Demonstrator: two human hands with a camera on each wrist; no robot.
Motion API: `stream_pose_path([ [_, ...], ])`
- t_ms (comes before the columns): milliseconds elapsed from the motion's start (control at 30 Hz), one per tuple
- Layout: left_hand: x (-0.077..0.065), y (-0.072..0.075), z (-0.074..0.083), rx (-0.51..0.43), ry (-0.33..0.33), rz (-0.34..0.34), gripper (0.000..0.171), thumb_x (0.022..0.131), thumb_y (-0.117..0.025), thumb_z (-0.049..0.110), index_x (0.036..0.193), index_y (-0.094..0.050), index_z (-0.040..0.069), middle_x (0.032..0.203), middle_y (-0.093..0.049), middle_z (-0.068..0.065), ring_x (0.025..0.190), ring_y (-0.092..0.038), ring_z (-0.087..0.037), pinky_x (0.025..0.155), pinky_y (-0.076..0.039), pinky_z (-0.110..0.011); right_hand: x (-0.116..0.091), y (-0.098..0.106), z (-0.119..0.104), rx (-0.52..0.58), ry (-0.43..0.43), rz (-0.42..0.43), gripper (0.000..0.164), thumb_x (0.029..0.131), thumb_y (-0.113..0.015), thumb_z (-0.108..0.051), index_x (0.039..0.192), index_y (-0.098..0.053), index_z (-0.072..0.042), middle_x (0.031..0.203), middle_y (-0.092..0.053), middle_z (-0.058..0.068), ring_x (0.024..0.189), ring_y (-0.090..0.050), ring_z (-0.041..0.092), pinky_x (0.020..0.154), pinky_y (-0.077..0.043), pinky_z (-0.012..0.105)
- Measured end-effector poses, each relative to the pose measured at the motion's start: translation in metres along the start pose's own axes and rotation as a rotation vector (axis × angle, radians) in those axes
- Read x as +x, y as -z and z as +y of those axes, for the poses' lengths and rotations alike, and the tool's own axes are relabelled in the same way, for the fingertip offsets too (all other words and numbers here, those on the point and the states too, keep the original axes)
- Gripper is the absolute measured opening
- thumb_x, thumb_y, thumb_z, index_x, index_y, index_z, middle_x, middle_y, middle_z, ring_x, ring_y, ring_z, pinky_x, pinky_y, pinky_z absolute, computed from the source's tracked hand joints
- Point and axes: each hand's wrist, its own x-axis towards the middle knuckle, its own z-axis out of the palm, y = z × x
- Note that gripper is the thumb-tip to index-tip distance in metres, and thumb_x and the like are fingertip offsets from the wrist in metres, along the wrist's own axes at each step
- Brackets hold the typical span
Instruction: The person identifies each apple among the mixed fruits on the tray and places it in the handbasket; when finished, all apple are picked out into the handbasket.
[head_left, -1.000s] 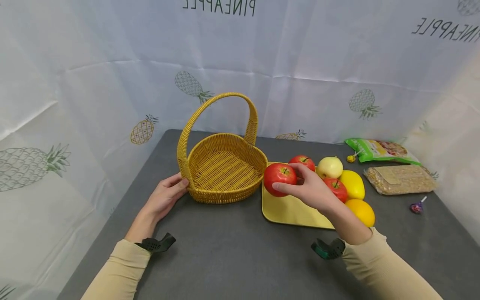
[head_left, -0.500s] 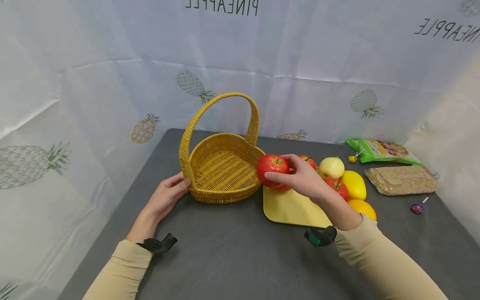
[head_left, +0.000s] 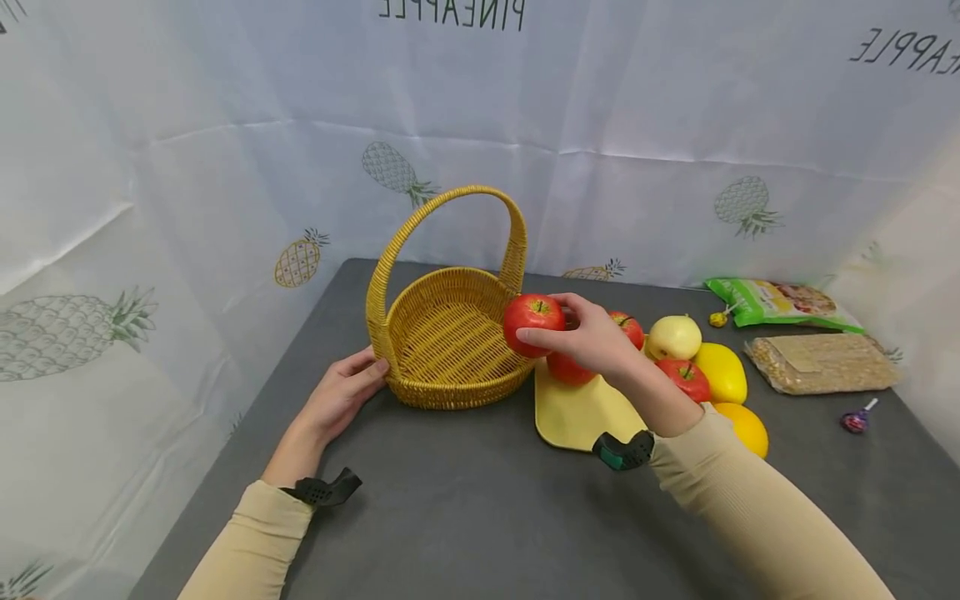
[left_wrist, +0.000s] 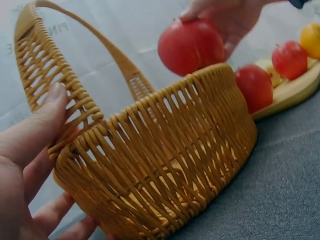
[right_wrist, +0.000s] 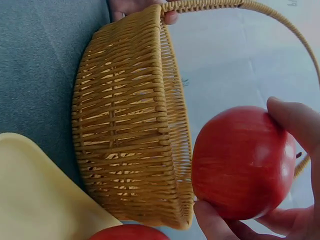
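A yellow wicker basket (head_left: 450, 396) with a tall arched handle stands on the table, and its inside shows bare weave. My left hand (head_left: 347, 392) holds it at the left foot of the handle; the thumb (left_wrist: 50, 107) lies over the wicker there. In my right hand (head_left: 592, 333) is a red apple (head_left: 534, 323), gripped between thumb and fingers. The right wrist view shows this apple (right_wrist: 242, 162) just beyond the basket's right rim, stem end toward the palm. Below that hand, another red apple (head_left: 572, 368) sits on a yellow tray (head_left: 581, 417).
More fruit is on or by the tray: red apples (head_left: 684, 379), a pale yellow-green pear-like fruit (head_left: 675, 337), a yellow fruit (head_left: 722, 372) and an orange (head_left: 744, 429). Farther right lie a green packet (head_left: 787, 304), a bag of grains (head_left: 825, 363) and lollipops (head_left: 855, 419).
My right hand has carried the red apple up and left from over the tray to the basket's right rim, uncovering the apple below. The left hand keeps its hold on the basket.
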Motion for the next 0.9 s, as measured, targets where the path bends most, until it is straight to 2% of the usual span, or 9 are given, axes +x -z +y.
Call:
stream_pose_path([
  [133,-0.001,0.001,-0.001,-0.003,-0.003,-0.013,0.042,0.107,-0.058,0.016,0.143,-0.055,-0.005,0.158,-0.038,-0.019,0.135,-0.05,-0.017,0.106,-0.047,-0.029,0.006,-0.003,-0.005,-0.027,-0.006,-0.025,0.079,0.082,-0.083,-0.056,0.143,-0.049,-0.018,0.132,-0.061,0.007,0.12,-0.056,0.027,0.098,-0.05,0.05],
  [333,0.001,0.002,0.001,-0.005,-0.006,-0.01,0.047,0.107,-0.058,0.016,0.145,-0.049,-0.011,0.155,-0.043,-0.018,0.13,-0.054,-0.013,0.104,-0.048,-0.028,0.013,-0.007,-0.008,-0.005,-0.029,-0.074,0.077,0.086,-0.08,-0.053,0.144,-0.048,-0.014,0.133,-0.059,0.01,0.122,-0.053,0.03,0.102,-0.046,0.055],
  [433,0.001,0.002,0.001,0.0,-0.008,-0.01,0.042,0.107,-0.058,0.015,0.143,-0.054,-0.006,0.153,-0.046,-0.017,0.131,-0.053,-0.017,0.104,-0.048,-0.029,0.016,-0.01,-0.009,0.01,-0.041,-0.09,0.076,0.087,-0.081,-0.05,0.144,-0.048,-0.013,0.133,-0.059,0.011,0.122,-0.053,0.03,0.103,-0.045,0.057],
  [567,-0.001,0.003,0.002,0.005,-0.014,-0.007,0.029,0.107,-0.058,0.013,0.134,-0.066,0.009,0.151,-0.047,-0.017,0.133,-0.052,-0.022,0.104,-0.048,-0.03,0.018,-0.013,-0.013,-0.002,-0.035,-0.107,0.077,0.086,-0.081,-0.048,0.144,-0.048,-0.011,0.132,-0.058,0.012,0.12,-0.053,0.03,0.102,-0.046,0.053],
  [633,0.0,0.002,0.002,0.006,-0.021,-0.012,0.027,0.107,-0.058,0.013,0.132,-0.068,0.011,0.152,-0.046,-0.018,0.133,-0.052,-0.023,0.104,-0.049,-0.03,0.02,-0.013,-0.014,-0.013,-0.032,-0.113,0.078,0.086,-0.082,-0.048,0.145,-0.047,-0.011,0.132,-0.057,0.012,0.119,-0.054,0.03,0.101,-0.047,0.052],
  [667,0.0,0.002,0.001,0.007,-0.023,-0.016,0.027,0.107,-0.058,0.013,0.132,-0.068,0.01,0.152,-0.045,-0.018,0.132,-0.052,-0.022,0.104,-0.049,-0.031,0.02,-0.013,-0.016,-0.019,-0.031,-0.114,0.079,0.086,-0.082,-0.048,0.146,-0.047,-0.011,0.132,-0.057,0.012,0.119,-0.054,0.03,0.1,-0.048,0.052],
  [833,0.004,0.001,0.001,0.002,-0.031,-0.026,0.043,0.107,-0.059,0.014,0.141,-0.052,-0.012,0.154,-0.041,-0.024,0.132,-0.052,-0.024,0.104,-0.048,-0.032,0.024,-0.009,-0.021,-0.02,-0.045,-0.108,0.08,0.086,-0.082,-0.045,0.147,-0.045,-0.01,0.134,-0.055,0.014,0.119,-0.054,0.032,0.101,-0.048,0.054],
  [900,0.003,0.001,0.001,-0.002,-0.025,-0.021,0.048,0.106,-0.059,0.014,0.142,-0.047,-0.016,0.156,-0.037,-0.025,0.133,-0.051,-0.025,0.104,-0.048,-0.032,0.027,-0.01,-0.023,-0.015,-0.052,-0.108,0.082,0.086,-0.082,-0.045,0.148,-0.044,-0.009,0.135,-0.055,0.014,0.12,-0.053,0.032,0.102,-0.047,0.054],
])
